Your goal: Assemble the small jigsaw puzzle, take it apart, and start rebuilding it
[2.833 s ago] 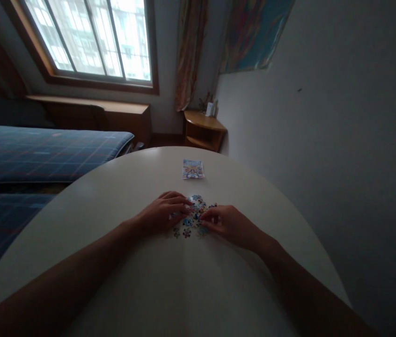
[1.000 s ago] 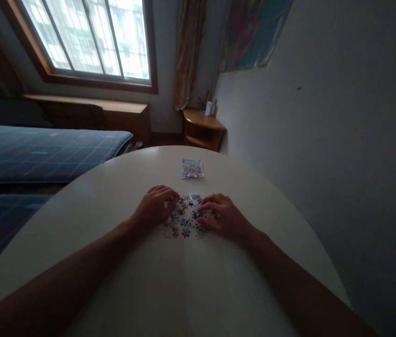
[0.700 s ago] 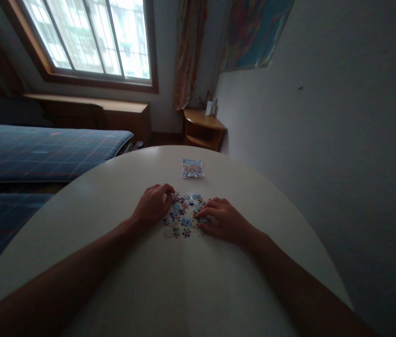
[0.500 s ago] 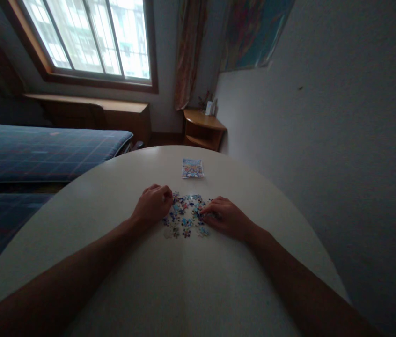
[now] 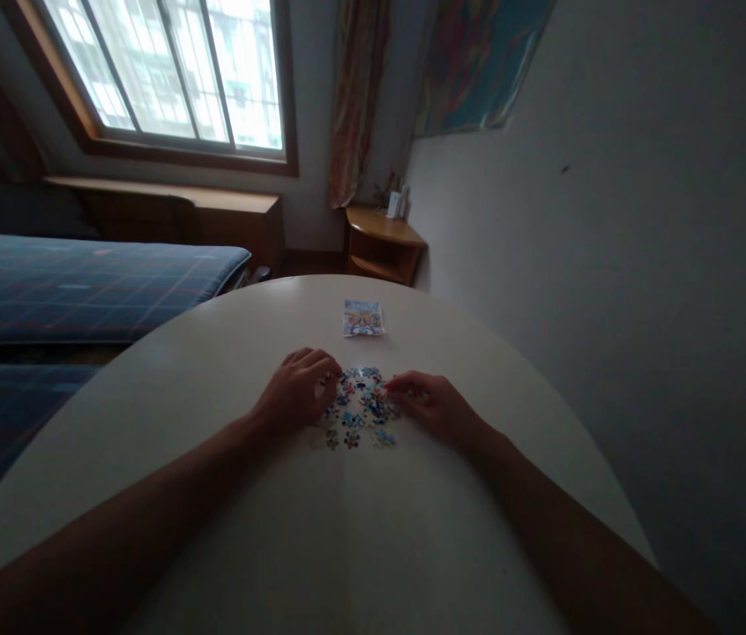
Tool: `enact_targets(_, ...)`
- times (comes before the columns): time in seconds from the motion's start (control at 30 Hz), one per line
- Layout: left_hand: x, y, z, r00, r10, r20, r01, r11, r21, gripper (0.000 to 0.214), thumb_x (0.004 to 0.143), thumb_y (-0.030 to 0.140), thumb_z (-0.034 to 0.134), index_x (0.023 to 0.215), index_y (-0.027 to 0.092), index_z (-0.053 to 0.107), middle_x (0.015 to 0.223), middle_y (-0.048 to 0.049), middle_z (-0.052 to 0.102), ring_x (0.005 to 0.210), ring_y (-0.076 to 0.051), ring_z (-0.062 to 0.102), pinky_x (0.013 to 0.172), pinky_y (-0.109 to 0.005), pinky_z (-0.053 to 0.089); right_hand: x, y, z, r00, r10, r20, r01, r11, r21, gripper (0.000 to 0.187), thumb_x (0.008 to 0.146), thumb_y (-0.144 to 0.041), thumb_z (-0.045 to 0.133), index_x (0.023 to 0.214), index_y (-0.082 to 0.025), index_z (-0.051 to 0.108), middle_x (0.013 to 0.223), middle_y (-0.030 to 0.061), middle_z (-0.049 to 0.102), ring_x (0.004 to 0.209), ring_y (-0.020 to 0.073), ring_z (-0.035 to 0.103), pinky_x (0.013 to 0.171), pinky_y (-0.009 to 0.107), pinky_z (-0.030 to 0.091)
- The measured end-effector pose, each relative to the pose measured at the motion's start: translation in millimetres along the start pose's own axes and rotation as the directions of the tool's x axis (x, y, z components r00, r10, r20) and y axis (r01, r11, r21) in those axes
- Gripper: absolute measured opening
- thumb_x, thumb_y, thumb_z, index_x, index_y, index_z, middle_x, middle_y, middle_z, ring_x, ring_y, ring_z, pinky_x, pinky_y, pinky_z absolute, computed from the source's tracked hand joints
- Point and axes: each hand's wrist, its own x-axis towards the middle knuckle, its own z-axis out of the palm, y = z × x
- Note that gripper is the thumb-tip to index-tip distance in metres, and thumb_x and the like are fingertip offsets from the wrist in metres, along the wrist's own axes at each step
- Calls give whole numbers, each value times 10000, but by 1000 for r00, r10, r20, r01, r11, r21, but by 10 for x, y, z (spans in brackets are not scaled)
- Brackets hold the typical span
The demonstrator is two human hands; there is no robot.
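Note:
A small pile of colourful jigsaw pieces (image 5: 361,407) lies in the middle of a round white table (image 5: 227,353). My left hand (image 5: 297,388) rests at the pile's left edge, fingers curled, the tips pinched on a piece. At the right edge sits my right hand (image 5: 429,401), its fingers bent and pinched together over the pieces; what they hold is too small to make out. A few loose pieces (image 5: 353,438) lie just in front of the pile, nearer to me.
A small printed picture card (image 5: 362,318) lies beyond the pile. A bed with a blue plaid cover (image 5: 82,287) stands left of the table, a grey wall (image 5: 611,220) close on the right, a wooden corner shelf (image 5: 383,242) behind.
Both hands have kept shifting at the pile's edges. The left hand pulled back to the left edge and curled; the right hand moved slightly right. The pieces are spread a little differently.

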Motion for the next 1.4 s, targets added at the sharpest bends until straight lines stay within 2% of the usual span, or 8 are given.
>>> enact_targets(0.13,-20,217,23,994,106,-20,-107,992,-70,95,913,306,607,924,214,632,896,-34,708,886,-211,630,903,-398,461,6,-15,59,1000,-1,23,-1,995,100,237,892,-361,630,1039,-184,688,975,69,765,880,180,718,793,317,550)
enact_targets(0.27,-35,313,72,993,117,-5,-117,981,-156,96,923,314,617,898,222,623,856,-15,715,828,-185,649,882,-370,468,-7,-90,137,999,10,37,-16,985,170,247,862,-356,669,1043,-188,678,959,68,767,888,191,730,796,326,563)
enact_targets(0.4,-41,296,101,998,56,3,-54,978,-201,47,912,247,608,886,211,625,820,-16,706,802,-185,647,829,-345,483,-12,-146,172,999,37,28,-41,984,175,234,835,-354,695,1002,-191,693,927,60,770,866,195,735,791,328,568)
enact_targets(0.63,-48,248,119,999,-33,-15,30,986,-164,19,892,203,607,890,202,626,843,-16,703,793,-180,650,820,-335,495,45,-11,51,987,87,-136,-68,987,144,240,818,-396,702,938,-189,700,891,74,770,810,197,730,716,306,566)
enact_targets(0.77,-40,254,110,1000,1,-20,-4,987,-159,70,888,232,652,950,207,631,867,-16,718,820,-189,661,821,-342,494,35,-29,91,995,56,-84,-43,987,154,221,814,-378,708,938,-196,700,881,59,767,807,187,726,746,314,568)
enact_targets(0.9,-35,259,104,998,59,-32,-63,987,-147,19,910,230,631,908,213,639,841,-11,720,806,-187,658,809,-338,486,-1,-156,193,1000,19,-12,-17,986,166,188,837,-360,684,943,-205,705,904,48,766,841,185,728,797,329,573)
enact_targets(1.23,-54,289,90,996,92,-4,-92,988,-124,49,869,156,591,880,201,607,809,-14,695,774,-182,639,797,-332,496,-20,-220,211,999,-44,9,44,999,-14,111,870,-263,645,946,-225,715,911,22,772,832,168,729,812,303,568)
enact_targets(1.4,-49,231,93,999,51,-18,-51,998,-38,64,921,184,551,906,191,613,847,-31,702,799,-192,651,825,-358,504,2,-125,149,994,30,-101,-29,1000,9,134,873,-315,660,971,-235,704,911,29,775,839,182,734,786,309,566)
